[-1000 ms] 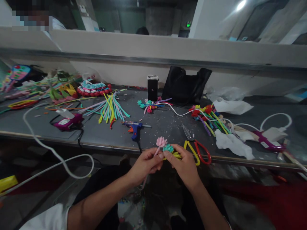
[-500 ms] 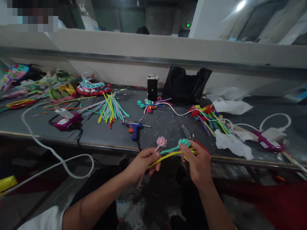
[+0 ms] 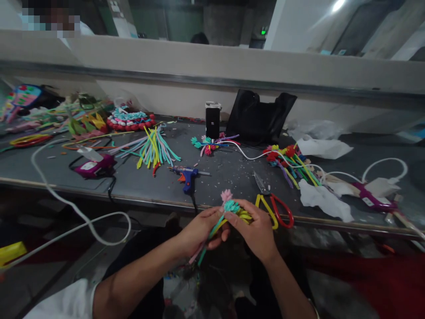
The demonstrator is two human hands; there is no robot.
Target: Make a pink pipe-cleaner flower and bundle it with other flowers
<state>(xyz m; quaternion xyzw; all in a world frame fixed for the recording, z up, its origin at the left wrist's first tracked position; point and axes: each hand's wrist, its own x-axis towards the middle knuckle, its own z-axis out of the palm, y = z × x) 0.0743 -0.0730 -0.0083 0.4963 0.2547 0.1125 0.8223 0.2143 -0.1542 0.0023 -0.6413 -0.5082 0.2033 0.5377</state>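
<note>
At the table's front edge my left hand (image 3: 201, 228) is closed around the stem of a pink pipe-cleaner flower (image 3: 226, 195), and teal and yellow stems pass through its fingers. My right hand (image 3: 259, 230) is pressed up close beside it, closed on a teal pipe-cleaner flower (image 3: 231, 205) and a yellow one (image 3: 245, 216) behind it. The three heads sit bunched together, with stem ends hanging below my left hand. Just right of my right hand lie scissors (image 3: 281, 210) with yellow and red handles. A blue glue gun (image 3: 188, 176) rests to the left.
Loose pipe cleaners (image 3: 154, 150) fan out on the table (image 3: 222, 170). Finished flowers (image 3: 207, 144) lie by a black box (image 3: 212, 122) and a black bag (image 3: 260, 116). More flowers (image 3: 282, 155), white cables and purple power strips (image 3: 94, 166) spread to both sides. A co-worker is beyond the partition.
My right hand has moved left with the teal and yellow flowers, bringing them against the pink one. The stems now hang steeper below my left hand, and the scissors' handles are uncovered.
</note>
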